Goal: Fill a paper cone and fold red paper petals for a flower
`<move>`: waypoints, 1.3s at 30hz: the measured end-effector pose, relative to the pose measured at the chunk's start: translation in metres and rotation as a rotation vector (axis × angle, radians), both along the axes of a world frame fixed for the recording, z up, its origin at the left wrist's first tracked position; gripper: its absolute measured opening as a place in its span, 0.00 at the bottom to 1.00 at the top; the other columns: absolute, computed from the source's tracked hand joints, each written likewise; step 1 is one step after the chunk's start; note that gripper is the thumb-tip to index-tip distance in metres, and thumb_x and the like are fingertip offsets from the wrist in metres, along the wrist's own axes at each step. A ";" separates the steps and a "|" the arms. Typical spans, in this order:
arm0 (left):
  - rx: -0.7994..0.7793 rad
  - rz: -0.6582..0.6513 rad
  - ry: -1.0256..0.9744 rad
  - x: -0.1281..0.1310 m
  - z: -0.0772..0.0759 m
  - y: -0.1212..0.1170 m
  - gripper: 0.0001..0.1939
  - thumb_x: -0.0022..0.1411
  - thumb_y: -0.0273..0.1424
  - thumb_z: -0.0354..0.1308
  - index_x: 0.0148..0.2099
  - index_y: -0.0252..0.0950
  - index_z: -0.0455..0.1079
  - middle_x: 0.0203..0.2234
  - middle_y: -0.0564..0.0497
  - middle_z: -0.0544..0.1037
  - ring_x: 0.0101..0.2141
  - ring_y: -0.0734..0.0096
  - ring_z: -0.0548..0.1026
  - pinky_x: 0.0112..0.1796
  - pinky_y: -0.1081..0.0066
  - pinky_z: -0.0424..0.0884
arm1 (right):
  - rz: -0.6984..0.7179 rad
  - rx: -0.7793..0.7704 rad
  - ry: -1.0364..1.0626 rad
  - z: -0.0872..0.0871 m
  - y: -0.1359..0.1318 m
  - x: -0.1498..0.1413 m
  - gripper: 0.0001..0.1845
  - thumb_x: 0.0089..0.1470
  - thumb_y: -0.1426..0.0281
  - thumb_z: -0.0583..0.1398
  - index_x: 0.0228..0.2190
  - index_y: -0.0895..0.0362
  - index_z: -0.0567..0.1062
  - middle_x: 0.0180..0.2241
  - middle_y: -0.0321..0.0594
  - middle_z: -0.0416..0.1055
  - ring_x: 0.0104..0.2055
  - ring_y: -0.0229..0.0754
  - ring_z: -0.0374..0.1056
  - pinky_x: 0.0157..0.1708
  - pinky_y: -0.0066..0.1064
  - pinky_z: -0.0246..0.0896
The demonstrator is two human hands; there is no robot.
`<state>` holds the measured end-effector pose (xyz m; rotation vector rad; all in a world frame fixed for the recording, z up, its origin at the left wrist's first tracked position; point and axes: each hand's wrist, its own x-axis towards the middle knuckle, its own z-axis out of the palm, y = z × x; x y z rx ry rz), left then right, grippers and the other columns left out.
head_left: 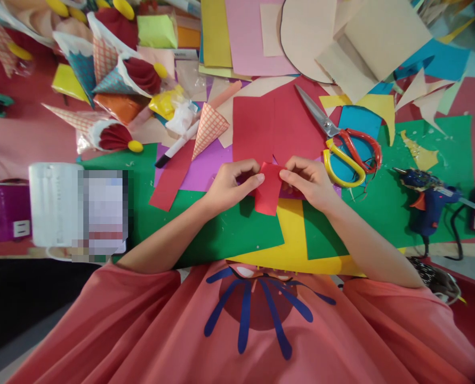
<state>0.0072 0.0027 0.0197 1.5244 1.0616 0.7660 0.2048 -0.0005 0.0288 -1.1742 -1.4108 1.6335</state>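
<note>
A small strip of red paper is held upright between my two hands, in the middle of the head view. My left hand pinches its left edge between thumb and fingers. At the upper right edge, my right hand grips it the same way, some fingertips hidden behind. Larger red paper lies flat just beyond the hands. Scissors with one red and one yellow handle rest open to the right. A checked paper cone and a black-capped marker lie to the left.
Finished paper ice-cream cones pile up at the upper left. A glue gun with its cord sits at the right. A phone lies beside a white device at the left. Paper sheets are stacked at the back.
</note>
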 end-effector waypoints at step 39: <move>0.061 0.047 -0.063 0.003 -0.007 0.001 0.20 0.62 0.43 0.57 0.25 0.36 0.61 0.17 0.58 0.63 0.20 0.81 0.60 0.24 0.76 0.58 | -0.128 -0.012 0.065 -0.003 0.003 -0.001 0.22 0.50 0.50 0.64 0.24 0.56 0.68 0.18 0.29 0.66 0.17 0.28 0.58 0.18 0.24 0.51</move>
